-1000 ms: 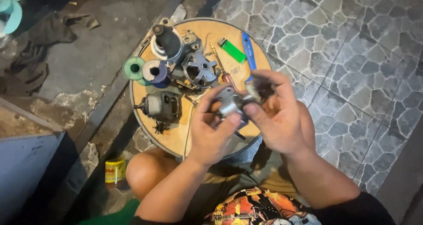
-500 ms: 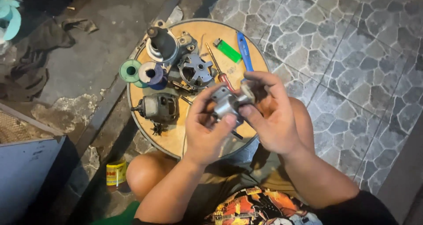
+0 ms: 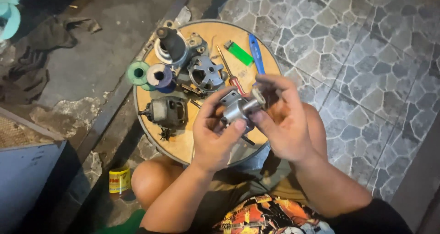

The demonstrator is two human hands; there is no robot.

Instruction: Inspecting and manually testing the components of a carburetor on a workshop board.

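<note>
head view: both hands, left hand (image 3: 213, 140) and right hand (image 3: 282, 119), close around a small metal motor part (image 3: 238, 108) above the round wooden board (image 3: 183, 144); motor housing (image 3: 167, 111) and other pieces lie apart, unassembled.

Two tape rolls (image 3: 138, 73), one lighter (image 3: 240, 53), one screwdriver (image 3: 228, 72), one yellow can (image 3: 119, 181)

On round wooden tabletop (image 3: 266, 64): green lighter (image 3: 240, 53), blue-handled tool (image 3: 256, 53), red screwdriver (image 3: 230, 76), motor (image 3: 167, 111), tape rolls (image 3: 150, 74), metal housing (image 3: 206, 73); yellow can (image 3: 119, 181) on floor.
</note>
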